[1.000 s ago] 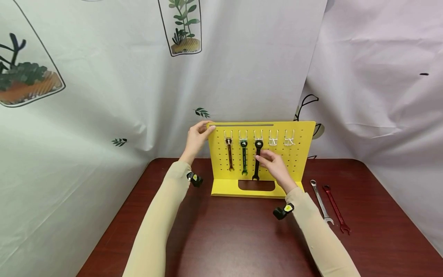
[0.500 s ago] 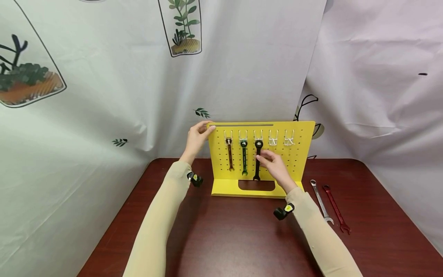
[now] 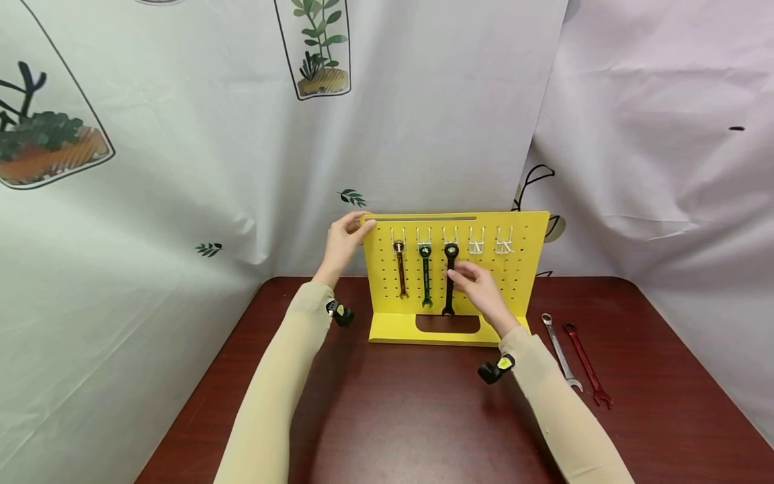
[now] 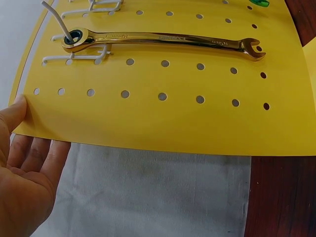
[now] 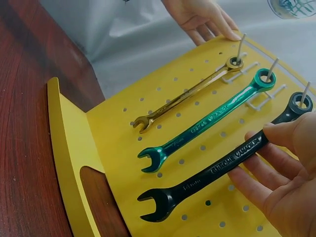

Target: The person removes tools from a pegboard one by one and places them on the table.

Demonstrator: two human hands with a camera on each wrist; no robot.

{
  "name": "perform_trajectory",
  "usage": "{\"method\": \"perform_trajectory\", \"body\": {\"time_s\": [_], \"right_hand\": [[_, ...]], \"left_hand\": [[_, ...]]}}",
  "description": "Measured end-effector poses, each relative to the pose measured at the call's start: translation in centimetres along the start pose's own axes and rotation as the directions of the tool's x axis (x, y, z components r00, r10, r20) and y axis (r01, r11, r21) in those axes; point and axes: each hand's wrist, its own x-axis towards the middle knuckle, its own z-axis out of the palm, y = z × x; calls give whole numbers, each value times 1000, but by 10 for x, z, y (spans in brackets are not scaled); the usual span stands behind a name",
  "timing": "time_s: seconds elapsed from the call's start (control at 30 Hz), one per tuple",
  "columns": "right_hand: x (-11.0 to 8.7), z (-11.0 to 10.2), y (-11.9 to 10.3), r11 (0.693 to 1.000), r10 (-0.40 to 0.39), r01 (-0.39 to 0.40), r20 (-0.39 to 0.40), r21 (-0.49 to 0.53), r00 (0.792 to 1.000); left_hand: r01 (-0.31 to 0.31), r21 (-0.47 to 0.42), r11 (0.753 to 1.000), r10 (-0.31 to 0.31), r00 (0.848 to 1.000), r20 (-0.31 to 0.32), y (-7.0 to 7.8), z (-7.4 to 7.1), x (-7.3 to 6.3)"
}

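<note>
My left hand (image 3: pixel 346 242) pinches the upper left corner of a yellow pegboard (image 4: pixel 197 128), thumb in front and fingers behind. With thumb and fingers, my right hand (image 3: pixel 480 289) holds a black combination wrench (image 5: pixel 217 170) by its shaft. The black wrench's ring end is on a white hook (image 5: pixel 305 94), its open end pointing down. Beside it a green wrench (image 5: pixel 207 121) hangs from the middle hook. A gold wrench (image 4: pixel 163 40) hangs by its ring nearest my left hand.
Two more white hooks (image 3: pixel 476 240) on the board's right side hold nothing. On the dark red table (image 3: pixel 399 410), right of the board, lie a silver wrench (image 3: pixel 561 351) and a red wrench (image 3: pixel 588 363). A printed white cloth (image 3: pixel 423 101) hangs behind.
The black wrench's lower end has swung very slightly right, with my right hand still holding its shaft. My left hand stays at the board's corner.
</note>
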Motion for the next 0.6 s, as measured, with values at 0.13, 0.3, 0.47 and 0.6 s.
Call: {"method": "perform_trajectory", "body": {"time_s": [0.13,0.3,0.47,0.6], "right_hand": [[-1,0,-5,1000,-19,19,13,-1,1000],[-3,1,-10,1000,-24,24,19,2,1000],[-5,2,-10,1000,-27,27,16,-11,1000],[-6,2,-10,1000,-27,27,11,-6,1000]], "left_hand": [[-8,-5,1000,8,1000,-13,-10,-1,6],[-23,-1,1000,23,1000,-18,-13,-1,5],[-36,5,999,36,999,-18,-13,0,5],[-37,5,999,37,999,-17,-14,0,4]]}}
